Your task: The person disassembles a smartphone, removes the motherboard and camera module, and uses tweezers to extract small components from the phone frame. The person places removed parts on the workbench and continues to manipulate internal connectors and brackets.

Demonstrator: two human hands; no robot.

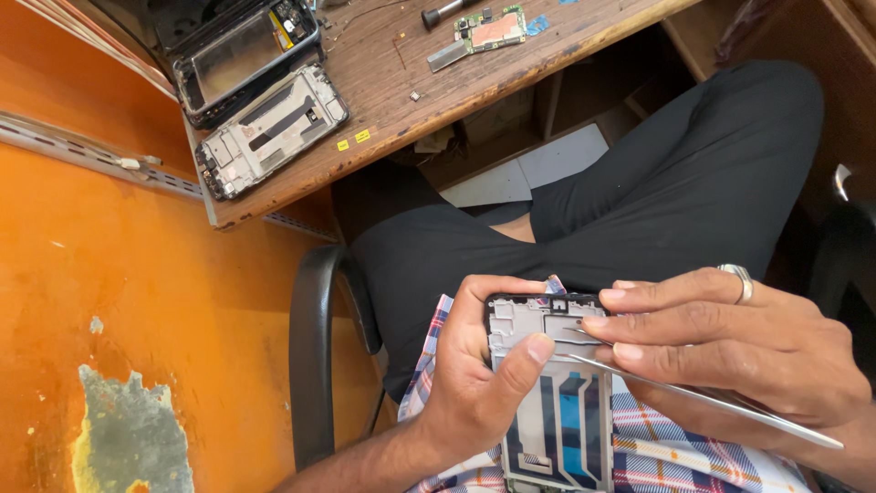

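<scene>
Wooden table (511,68) — upper frame; carries a dark phone screen assembly (242,50), a second silver frame (272,130), a circuit board (488,32), two small yellow stickers (354,140) near its edge.
Phone mid-frame (547,383) — over the lap, upright in the left hand (474,374), thumb across its face, fingers closed round the edge. Thin, light, likely stiff but fragile; best held by the edges.
Tweezers (703,397) — slim, metal; pinched in the right hand (730,342), tips on the frame's upper part.
</scene>
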